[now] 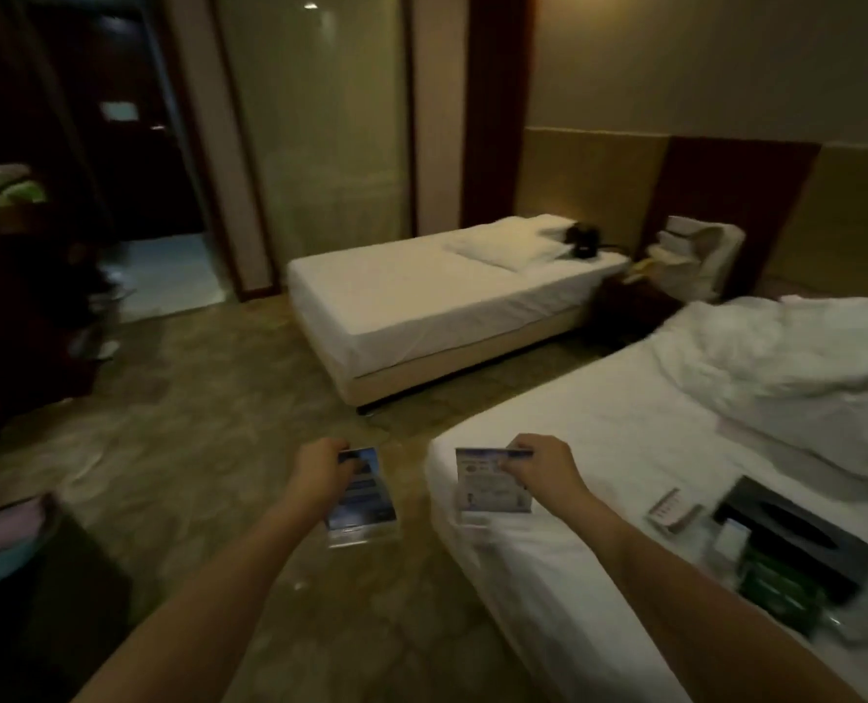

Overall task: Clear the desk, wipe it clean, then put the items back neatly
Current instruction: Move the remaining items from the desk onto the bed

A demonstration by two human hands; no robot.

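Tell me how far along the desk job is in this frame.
Early, still clearing. Done: a black tissue box, a small notepad and green packets already lie on the near bed. In hand: the left hand holds a clear-stand sign card, and the right hand holds a printed card above the bed's corner. Left: wiping and putting back; the desk is out of view.

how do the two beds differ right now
The far white bed is smoothly made with a flat pillow at its head; the near white bed has a crumpled white duvet bunched at its far end. The near bed also carries a black tissue box and small items on its sheet, while the far bed holds only a dark object by the pillow. Both have white sheets.
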